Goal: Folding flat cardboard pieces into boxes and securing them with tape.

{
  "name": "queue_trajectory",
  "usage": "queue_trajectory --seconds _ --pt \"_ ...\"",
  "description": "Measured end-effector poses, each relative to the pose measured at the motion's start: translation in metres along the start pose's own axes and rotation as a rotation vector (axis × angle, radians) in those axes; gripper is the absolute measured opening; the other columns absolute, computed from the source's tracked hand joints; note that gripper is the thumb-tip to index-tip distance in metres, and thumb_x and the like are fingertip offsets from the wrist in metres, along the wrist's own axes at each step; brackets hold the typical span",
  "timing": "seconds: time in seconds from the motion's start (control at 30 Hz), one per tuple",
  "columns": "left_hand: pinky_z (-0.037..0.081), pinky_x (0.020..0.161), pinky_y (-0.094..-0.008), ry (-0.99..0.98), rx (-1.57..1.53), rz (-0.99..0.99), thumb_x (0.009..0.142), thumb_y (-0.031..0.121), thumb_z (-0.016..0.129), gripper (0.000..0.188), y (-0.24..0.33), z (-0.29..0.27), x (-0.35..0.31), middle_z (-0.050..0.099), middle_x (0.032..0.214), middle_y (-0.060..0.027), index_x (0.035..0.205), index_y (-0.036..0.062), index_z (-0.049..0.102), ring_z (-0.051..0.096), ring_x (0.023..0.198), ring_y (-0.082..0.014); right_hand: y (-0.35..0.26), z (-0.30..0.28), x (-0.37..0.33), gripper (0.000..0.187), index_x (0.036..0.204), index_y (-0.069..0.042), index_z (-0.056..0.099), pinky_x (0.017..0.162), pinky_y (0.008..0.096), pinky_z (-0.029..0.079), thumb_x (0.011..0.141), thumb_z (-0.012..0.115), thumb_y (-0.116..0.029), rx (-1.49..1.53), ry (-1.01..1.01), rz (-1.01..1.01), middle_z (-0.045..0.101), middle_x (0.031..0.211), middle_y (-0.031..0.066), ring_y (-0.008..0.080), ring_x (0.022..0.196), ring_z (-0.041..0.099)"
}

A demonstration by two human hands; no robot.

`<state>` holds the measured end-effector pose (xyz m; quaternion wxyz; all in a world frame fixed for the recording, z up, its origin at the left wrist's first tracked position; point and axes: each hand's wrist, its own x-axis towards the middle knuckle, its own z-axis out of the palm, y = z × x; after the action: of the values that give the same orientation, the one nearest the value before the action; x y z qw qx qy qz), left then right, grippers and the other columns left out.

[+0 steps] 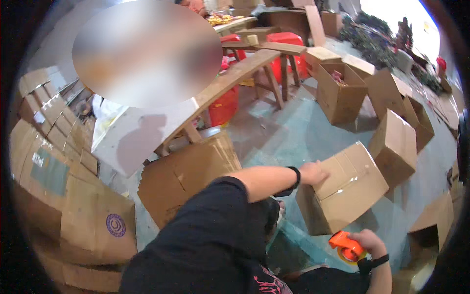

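Observation:
A closed cardboard box (pixel 350 188) sits in front of me on the floor, its top flaps together and a shiny strip of tape along part of the seam. My left hand (pixel 312 174), reaching out with a black band on its wrist, grips the box at the left edge of its top. In my right hand (pixel 370 242) is an orange tape dispenser (pixel 348 247) with a roll of tape, held low, close to the box's near corner. The fingertips of my left hand are hard to make out.
Another closed carton (pixel 394 144) stands just beyond, near open cartons (pixel 340 95). Flattened cardboard (pixel 188 174) leans beside a white-topped table (pixel 132 132) and a wooden bench (pixel 245 73). Stacked cartons (pixel 95 220) fill the left side. A person (pixel 196 6) is at the far table.

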<state>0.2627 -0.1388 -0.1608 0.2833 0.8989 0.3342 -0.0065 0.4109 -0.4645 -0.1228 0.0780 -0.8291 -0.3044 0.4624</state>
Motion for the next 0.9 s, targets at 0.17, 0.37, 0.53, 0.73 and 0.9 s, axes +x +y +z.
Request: queue_trajectory --seconds 0.17,0.37,0.53,0.73,0.9 --pt "0.042 0.096 -0.0483 0.381 -0.183 -0.083 0.089 0.034 0.056 0.053 0.012 -0.005 -0.005 0.058 0.117 -0.0295 0.122 -0.0067 0.047 0.053 0.112 -0.0421 -0.035 0.046 -0.007 0.059 0.073 0.009 0.067 0.065 0.0428 0.052 0.076 0.067 -0.05 -0.15 0.127 -0.075 0.065 0.069 0.0245 0.0347 0.069 0.068" --pt "0.015 0.113 -0.0586 0.762 -0.38 -0.053 0.082 0.026 0.059 0.091 0.09 0.101 -0.098 0.011 0.148 -0.0393 0.15 -0.0032 0.006 0.016 0.136 -0.0552 -0.046 0.053 0.008 0.053 0.084 0.005 0.07 0.074 0.0445 0.053 0.076 0.066 -0.047 -0.24 0.083 -0.048 0.067 0.079 0.0274 0.0389 0.08 0.068" --pt "0.008 0.114 -0.0578 0.752 -0.388 0.276 0.082 0.028 0.06 0.092 0.099 0.097 -0.123 0.002 0.151 -0.0368 0.151 -0.0009 0.007 0.002 0.141 -0.054 -0.023 0.071 0.018 0.044 0.111 -0.008 0.068 0.086 0.0432 0.051 0.082 0.061 -0.04 -0.09 0.111 -0.301 0.067 0.103 0.0255 0.0362 0.099 0.065" --pt "0.011 0.114 -0.0591 0.637 -0.345 0.629 0.083 0.033 0.065 0.083 0.06 0.118 -0.143 0.0 0.154 -0.0307 0.15 0.0054 0.025 -0.005 0.142 -0.0522 -0.017 0.07 0.02 0.04 0.108 -0.01 0.069 0.084 0.0447 0.051 0.084 0.06 -0.041 -0.215 0.141 -0.323 0.068 0.098 0.0232 0.0386 0.095 0.065" --pt "0.011 0.113 -0.0638 0.577 -0.17 0.705 0.086 0.04 0.063 0.062 0.048 0.135 -0.127 0.011 0.155 -0.0242 0.139 0.0144 0.045 -0.004 0.14 -0.0567 0.0 0.067 0.038 0.05 0.096 0.001 0.07 0.076 0.044 0.053 0.085 0.059 -0.046 -0.314 0.136 -0.317 0.068 0.082 0.0247 0.0392 0.081 0.067"
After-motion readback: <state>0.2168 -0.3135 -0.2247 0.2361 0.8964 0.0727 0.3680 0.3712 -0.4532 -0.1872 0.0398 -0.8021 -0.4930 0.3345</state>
